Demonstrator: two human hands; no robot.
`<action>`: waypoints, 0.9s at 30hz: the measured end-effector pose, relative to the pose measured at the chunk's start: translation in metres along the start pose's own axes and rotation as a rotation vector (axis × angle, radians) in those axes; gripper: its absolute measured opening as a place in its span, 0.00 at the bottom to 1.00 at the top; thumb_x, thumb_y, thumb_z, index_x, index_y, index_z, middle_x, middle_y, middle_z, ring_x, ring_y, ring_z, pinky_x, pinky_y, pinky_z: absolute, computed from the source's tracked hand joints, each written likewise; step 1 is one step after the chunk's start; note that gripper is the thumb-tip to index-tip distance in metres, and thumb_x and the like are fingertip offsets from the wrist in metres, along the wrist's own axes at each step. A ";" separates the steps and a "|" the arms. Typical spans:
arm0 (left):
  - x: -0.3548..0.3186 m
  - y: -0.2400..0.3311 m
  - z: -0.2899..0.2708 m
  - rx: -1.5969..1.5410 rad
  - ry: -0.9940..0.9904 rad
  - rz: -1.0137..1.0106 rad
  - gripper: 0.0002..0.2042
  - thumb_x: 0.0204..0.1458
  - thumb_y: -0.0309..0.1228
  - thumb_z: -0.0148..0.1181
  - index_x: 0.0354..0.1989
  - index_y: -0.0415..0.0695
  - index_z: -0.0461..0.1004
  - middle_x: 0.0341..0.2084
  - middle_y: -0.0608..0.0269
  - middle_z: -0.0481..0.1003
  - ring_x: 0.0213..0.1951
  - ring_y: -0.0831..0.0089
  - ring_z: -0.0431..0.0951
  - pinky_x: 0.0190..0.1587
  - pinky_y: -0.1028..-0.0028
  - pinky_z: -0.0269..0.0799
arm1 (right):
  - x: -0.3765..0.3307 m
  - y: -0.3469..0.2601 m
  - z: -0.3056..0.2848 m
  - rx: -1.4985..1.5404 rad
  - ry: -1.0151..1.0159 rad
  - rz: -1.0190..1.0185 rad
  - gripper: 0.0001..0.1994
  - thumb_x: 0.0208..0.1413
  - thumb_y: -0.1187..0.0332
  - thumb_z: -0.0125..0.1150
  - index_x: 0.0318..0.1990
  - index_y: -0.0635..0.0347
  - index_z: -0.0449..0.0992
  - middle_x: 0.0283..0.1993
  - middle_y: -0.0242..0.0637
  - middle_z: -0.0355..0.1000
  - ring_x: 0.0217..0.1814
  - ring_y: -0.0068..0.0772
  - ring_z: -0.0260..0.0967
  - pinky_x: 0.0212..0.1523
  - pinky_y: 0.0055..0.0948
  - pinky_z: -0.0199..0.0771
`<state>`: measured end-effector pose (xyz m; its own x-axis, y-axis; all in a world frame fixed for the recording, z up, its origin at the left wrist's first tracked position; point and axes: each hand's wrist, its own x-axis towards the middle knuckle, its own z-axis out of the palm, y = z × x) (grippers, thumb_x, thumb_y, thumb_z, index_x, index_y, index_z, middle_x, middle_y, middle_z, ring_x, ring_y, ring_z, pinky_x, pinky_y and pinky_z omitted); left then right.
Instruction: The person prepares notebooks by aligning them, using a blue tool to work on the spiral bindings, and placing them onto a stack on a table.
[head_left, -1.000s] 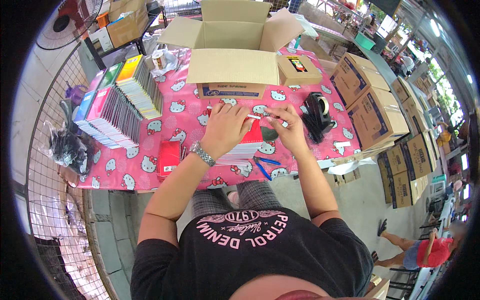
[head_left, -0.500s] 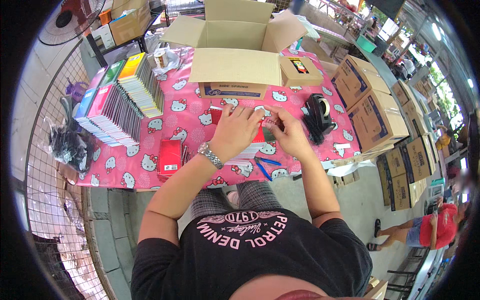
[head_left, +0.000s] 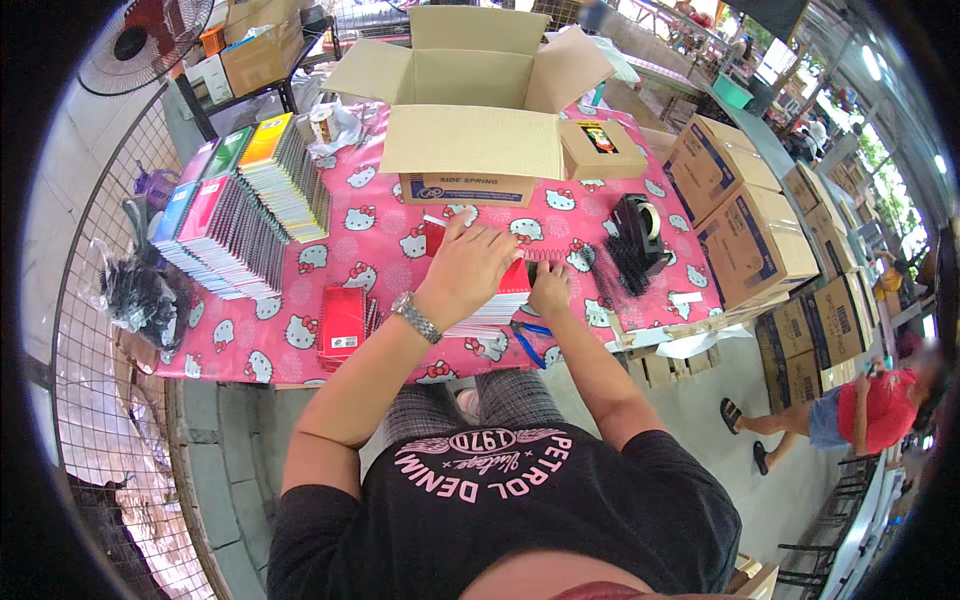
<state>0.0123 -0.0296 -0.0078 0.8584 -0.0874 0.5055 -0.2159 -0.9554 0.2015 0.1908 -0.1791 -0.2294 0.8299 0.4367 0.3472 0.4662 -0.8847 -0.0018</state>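
Two hands meet over a red-covered notebook lying at the near middle of the worktop. The left hand lies flat and spread on the cover, apparently pinning the pages; it grips nothing. The right hand pinches at the notebook's right edge, just beside a black spiral coil, its grip closed there, though on what I cannot tell. Blue-handled pliers lie close below, a tape dispenser sits right, and an open cardboard box stands behind.
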 end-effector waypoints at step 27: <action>-0.007 -0.005 -0.012 -0.060 0.051 -0.199 0.23 0.45 0.47 0.69 0.41 0.44 0.73 0.40 0.59 0.72 0.50 0.57 0.70 0.51 0.55 0.65 | 0.073 0.007 -0.259 1.981 -1.058 -0.743 0.22 0.48 0.66 0.63 0.52 0.65 0.76 0.61 0.45 0.68 0.61 0.40 0.66 0.65 0.39 0.60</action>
<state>0.0019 -0.0204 -0.0026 0.8628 0.1174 0.4918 -0.0725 -0.9339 0.3501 0.1757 -0.1956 0.0391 -0.0388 0.9532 0.2997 -0.2700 0.2788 -0.9216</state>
